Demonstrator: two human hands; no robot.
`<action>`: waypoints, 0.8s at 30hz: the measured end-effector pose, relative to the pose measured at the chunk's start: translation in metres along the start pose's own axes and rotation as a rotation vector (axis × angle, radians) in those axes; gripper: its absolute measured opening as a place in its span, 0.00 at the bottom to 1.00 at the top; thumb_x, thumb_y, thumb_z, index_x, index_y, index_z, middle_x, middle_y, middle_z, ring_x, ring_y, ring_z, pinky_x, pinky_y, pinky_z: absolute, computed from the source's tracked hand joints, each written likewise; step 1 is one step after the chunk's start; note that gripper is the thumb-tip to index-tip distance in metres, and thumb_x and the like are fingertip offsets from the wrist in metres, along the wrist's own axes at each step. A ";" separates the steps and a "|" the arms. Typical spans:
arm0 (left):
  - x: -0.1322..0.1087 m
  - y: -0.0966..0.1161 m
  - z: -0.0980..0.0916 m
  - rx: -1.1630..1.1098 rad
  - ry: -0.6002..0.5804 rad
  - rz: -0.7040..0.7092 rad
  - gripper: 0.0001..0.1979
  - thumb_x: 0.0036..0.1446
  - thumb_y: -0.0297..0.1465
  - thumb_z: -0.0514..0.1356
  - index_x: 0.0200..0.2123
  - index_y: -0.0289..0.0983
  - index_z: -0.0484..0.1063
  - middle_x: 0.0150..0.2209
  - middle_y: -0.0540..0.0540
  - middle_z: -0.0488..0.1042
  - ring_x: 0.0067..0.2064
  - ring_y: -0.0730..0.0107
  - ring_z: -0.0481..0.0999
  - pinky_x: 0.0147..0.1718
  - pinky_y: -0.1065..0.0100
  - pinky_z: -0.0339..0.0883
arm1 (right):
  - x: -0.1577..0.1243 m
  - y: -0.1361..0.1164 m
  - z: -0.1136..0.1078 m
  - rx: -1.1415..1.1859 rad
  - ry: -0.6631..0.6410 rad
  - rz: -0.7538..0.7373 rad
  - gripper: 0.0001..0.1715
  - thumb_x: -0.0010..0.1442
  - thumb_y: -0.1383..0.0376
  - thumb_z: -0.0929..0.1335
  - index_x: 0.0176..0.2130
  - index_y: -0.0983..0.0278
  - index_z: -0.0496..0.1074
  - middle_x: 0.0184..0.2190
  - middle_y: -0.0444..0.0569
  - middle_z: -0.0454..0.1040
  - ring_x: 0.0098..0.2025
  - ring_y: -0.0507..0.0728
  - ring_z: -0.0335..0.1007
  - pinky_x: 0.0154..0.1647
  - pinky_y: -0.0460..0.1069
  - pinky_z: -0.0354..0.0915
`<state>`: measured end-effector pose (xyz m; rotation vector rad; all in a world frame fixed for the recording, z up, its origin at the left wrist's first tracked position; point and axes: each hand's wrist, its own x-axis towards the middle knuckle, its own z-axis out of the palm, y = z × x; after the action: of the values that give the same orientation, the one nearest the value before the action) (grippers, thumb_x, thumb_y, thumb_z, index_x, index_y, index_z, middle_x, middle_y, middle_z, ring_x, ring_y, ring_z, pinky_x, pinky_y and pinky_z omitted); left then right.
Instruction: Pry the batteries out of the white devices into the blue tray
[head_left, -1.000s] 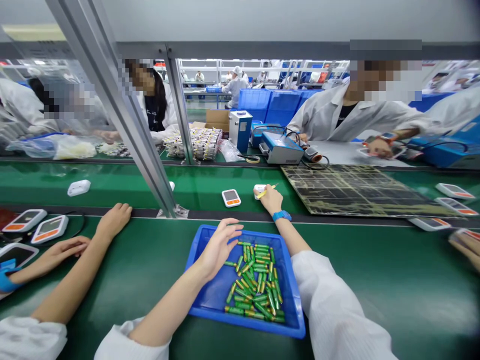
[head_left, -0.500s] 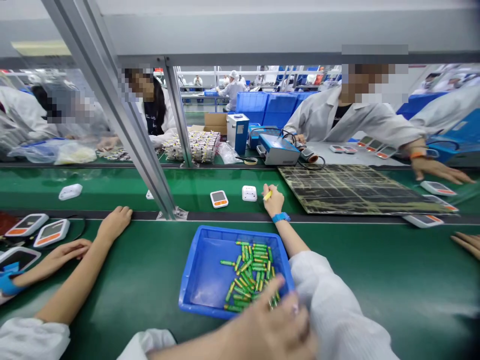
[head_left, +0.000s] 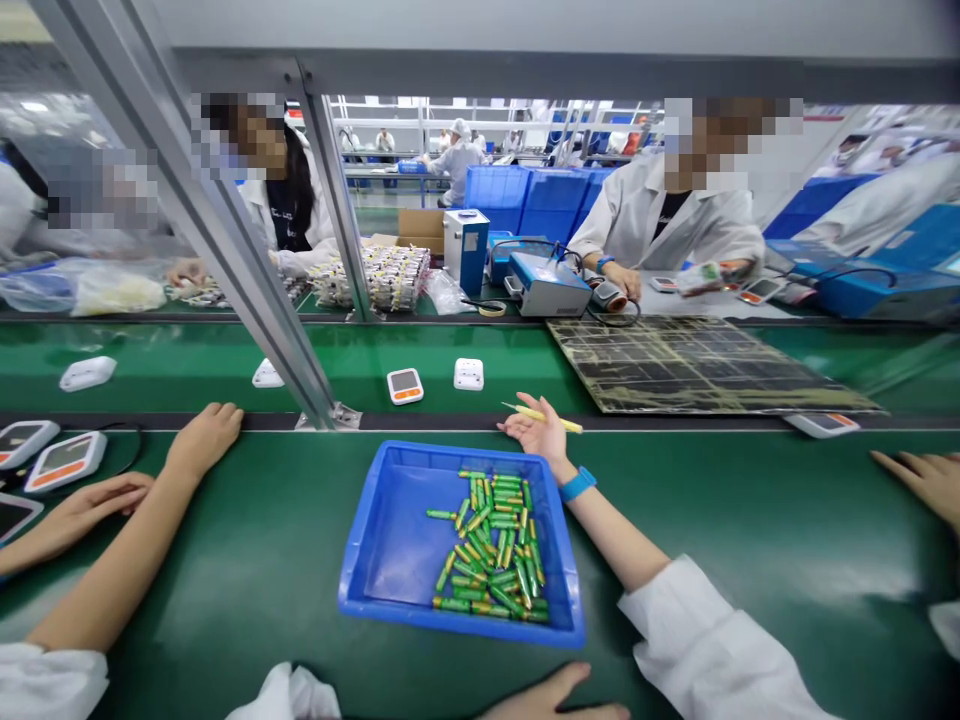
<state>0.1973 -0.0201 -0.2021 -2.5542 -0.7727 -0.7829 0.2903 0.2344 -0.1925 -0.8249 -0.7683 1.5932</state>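
Blue tray (head_left: pixel 405 555) of batteries (head_left: pixel 495 545); yellow tool (head_left: pixel 531 412) in our right hand (head_left: pixel 536 432)

We take the tray as reference; it lies on the green bench (head_left: pixel 247 570). The batteries, green with gold ends, are loosely heaped in its right part, with one apart from the heap toward the left.

Our right hand is just beyond the tray's far right corner, palm turned upward. Its fingers are loosely curled and partly open, with the thin-tipped tool held crosswise among them. We note a blue band (head_left: pixel 577 484) on that wrist.

Our left hand (head_left: pixel 551 702) is on the near side of the tray, toward its right, and is partly cut off. The digits we see are spread apart; we cannot tell whether it holds anything.

Beyond the tray, on the green belt (head_left: pixel 517 350), we record a white gadget (head_left: pixel 405 386) with a screen and orange buttons. A second white device (head_left: pixel 469 374) sits near it, to the right. A dark board (head_left: pixel 697 365) lies beyond the tray and to its right. Left of the tray, we see a co-worker's hand (head_left: pixel 206 435).
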 end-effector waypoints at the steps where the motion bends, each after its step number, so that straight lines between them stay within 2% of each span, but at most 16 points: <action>1: -0.008 0.002 0.007 0.058 -0.041 0.132 0.14 0.57 0.47 0.56 0.45 0.71 0.72 0.56 0.80 0.65 0.68 0.75 0.53 0.52 0.70 0.66 | -0.006 -0.002 -0.003 0.102 -0.034 0.093 0.24 0.61 0.46 0.62 0.43 0.61 0.71 0.19 0.46 0.74 0.22 0.56 0.71 0.38 0.55 0.71; 3: -0.020 0.007 0.013 0.124 -0.118 0.304 0.22 0.55 0.51 0.55 0.54 0.67 0.67 0.61 0.79 0.59 0.69 0.71 0.51 0.56 0.67 0.64 | -0.015 -0.005 -0.009 0.216 -0.074 0.208 0.25 0.64 0.46 0.59 0.40 0.62 0.74 0.12 0.41 0.67 0.16 0.52 0.63 0.35 0.52 0.71; 5: -0.024 0.010 0.011 0.135 -0.169 0.310 0.24 0.56 0.52 0.54 0.57 0.66 0.63 0.62 0.79 0.57 0.69 0.71 0.51 0.57 0.66 0.63 | -0.022 -0.007 -0.014 0.269 -0.094 0.275 0.29 0.66 0.46 0.58 0.32 0.62 0.75 0.06 0.38 0.57 0.12 0.50 0.53 0.29 0.49 0.69; 7: -0.024 0.010 0.007 0.128 -0.177 0.302 0.23 0.58 0.51 0.52 0.58 0.65 0.63 0.62 0.79 0.57 0.69 0.73 0.50 0.58 0.67 0.63 | -0.025 -0.007 -0.017 0.301 -0.092 0.308 0.33 0.66 0.46 0.57 0.24 0.62 0.73 0.04 0.38 0.52 0.11 0.49 0.50 0.25 0.47 0.66; 13: -0.020 0.009 0.001 0.100 -0.205 0.280 0.19 0.62 0.45 0.52 0.56 0.65 0.65 0.62 0.79 0.58 0.68 0.76 0.51 0.59 0.67 0.62 | -0.024 -0.012 -0.014 0.356 -0.032 0.330 0.31 0.67 0.52 0.60 0.18 0.61 0.67 0.04 0.38 0.51 0.11 0.49 0.48 0.29 0.46 0.67; 20: -0.023 0.011 -0.002 -0.006 -0.238 0.316 0.18 0.56 0.49 0.58 0.51 0.69 0.68 0.63 0.72 0.60 0.68 0.69 0.54 0.60 0.62 0.60 | -0.024 -0.012 -0.012 0.313 -0.004 0.347 0.27 0.66 0.55 0.62 0.18 0.61 0.66 0.04 0.37 0.50 0.11 0.49 0.47 0.28 0.46 0.66; 24: -0.021 0.011 -0.005 -0.059 -0.189 0.276 0.17 0.52 0.45 0.61 0.46 0.68 0.72 0.59 0.73 0.65 0.68 0.67 0.54 0.55 0.63 0.65 | -0.022 -0.009 -0.013 0.278 -0.031 0.324 0.26 0.65 0.57 0.62 0.18 0.61 0.66 0.05 0.37 0.50 0.11 0.49 0.47 0.28 0.47 0.66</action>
<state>0.1869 -0.0391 -0.2124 -2.7374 -0.4398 -0.4886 0.3091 0.2148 -0.1898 -0.7468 -0.4331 1.9525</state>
